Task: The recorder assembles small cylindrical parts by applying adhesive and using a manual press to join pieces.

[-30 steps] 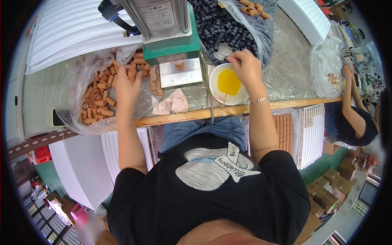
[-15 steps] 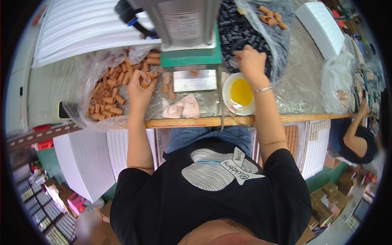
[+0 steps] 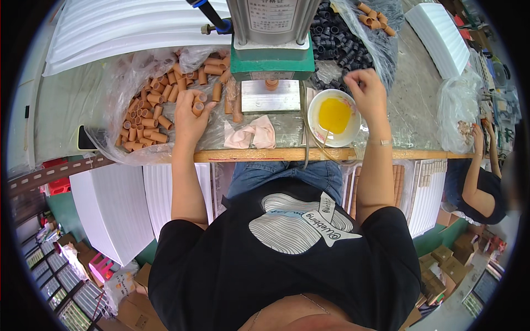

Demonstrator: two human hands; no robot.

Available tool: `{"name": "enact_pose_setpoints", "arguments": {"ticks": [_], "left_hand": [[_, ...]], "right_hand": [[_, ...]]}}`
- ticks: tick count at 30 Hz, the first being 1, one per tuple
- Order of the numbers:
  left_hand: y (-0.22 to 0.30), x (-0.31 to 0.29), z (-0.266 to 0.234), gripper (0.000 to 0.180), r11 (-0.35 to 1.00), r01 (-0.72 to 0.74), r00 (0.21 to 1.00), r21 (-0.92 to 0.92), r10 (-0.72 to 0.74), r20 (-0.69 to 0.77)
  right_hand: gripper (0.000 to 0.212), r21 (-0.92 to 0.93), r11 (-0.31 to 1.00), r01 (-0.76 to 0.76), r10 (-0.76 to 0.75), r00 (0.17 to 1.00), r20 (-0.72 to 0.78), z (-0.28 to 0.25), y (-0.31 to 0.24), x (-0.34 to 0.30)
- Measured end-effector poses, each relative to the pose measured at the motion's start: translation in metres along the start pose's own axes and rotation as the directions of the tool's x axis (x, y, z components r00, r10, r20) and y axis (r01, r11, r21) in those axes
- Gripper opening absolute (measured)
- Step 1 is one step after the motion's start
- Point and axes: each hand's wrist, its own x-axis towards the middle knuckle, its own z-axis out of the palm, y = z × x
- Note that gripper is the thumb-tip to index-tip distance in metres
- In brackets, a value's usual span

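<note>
My left hand (image 3: 190, 120) is closed around a short orange-brown tube (image 3: 198, 108), its open end facing up, at the near right side of a pile of similar tubes (image 3: 148, 113). A second tube end shows by the fingers. My right hand (image 3: 369, 94) is held in a pinch beside the far right rim of a white bowl (image 3: 313, 122) with yellow liquid (image 3: 334, 116) in it. Whatever is between those fingertips is too small or hidden to tell. Black short plastic parts (image 3: 342, 47) lie heaped just beyond that hand.
A press with a green head (image 3: 271, 65) stands between my hands over a metal block (image 3: 270, 98). A pink cloth (image 3: 249, 134) lies before it. White corrugated trays (image 3: 439, 38) sit at the back. A co-worker (image 3: 480, 187) is at far right.
My right hand has drawn back from the black parts and moved right, to beside the bowl. My left hand stays by the tube pile, still holding a tube. The whole view has shifted slightly.
</note>
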Motion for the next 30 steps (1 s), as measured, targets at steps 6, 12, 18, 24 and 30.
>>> {"name": "enact_pose_setpoints", "arguments": {"ticks": [6, 12, 18, 24, 30], "left_hand": [[-0.005, 0.014, 0.017, 0.039, 0.995, 0.079, 0.995, 0.069, -0.083, 0.061], [0.006, 0.009, 0.009, 0.032, 0.991, 0.127, 0.991, 0.046, -0.125, -0.036], [0.058, -0.026, 0.002, 0.041, 0.672, 0.168, 0.984, -0.721, -0.153, 0.087], [0.102, -0.027, 0.039, 0.042, 0.646, 0.068, 0.982, -0.760, 0.091, 0.166], [0.114, -0.025, 0.051, 0.045, 0.651, 0.090, 0.958, -0.754, 0.149, 0.243]], "right_hand": [[0.008, 0.131, 0.991, -0.006, 0.006, 1.000, 0.000, -0.015, -0.011, -0.055], [0.008, -0.082, 0.976, 0.203, -0.206, 0.978, -0.029, 0.003, -0.013, -0.073], [0.008, -0.155, 0.940, 0.305, -0.308, 0.951, 0.007, 0.006, -0.013, -0.079], [0.009, 0.133, 0.987, 0.094, -0.093, 0.996, -0.011, -0.002, -0.032, -0.072], [0.009, 0.647, 0.761, 0.041, -0.091, 0.995, 0.045, -0.009, -0.080, -0.067]]}}
